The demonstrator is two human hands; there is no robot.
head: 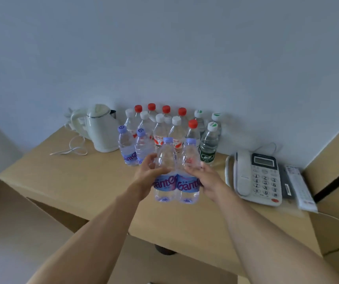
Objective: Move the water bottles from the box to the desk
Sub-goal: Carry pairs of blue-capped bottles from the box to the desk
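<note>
Smooth pale wooden desk (86, 181) against a plain wall. Rounded white plastic kettle (103, 130), boxy keypad telephone (256, 177). Cluster of clear ribbed bottles (176, 128) at the back, standing. Left hand (146, 173) and right hand (205, 177) each clasping one clear purple-capped bottle (165, 171), (188, 177), upright, side by side above the desk.

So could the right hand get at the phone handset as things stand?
Probably not yet: the right hand is holding a purple-label bottle. The handset lies just beside it with nothing in between.
</note>
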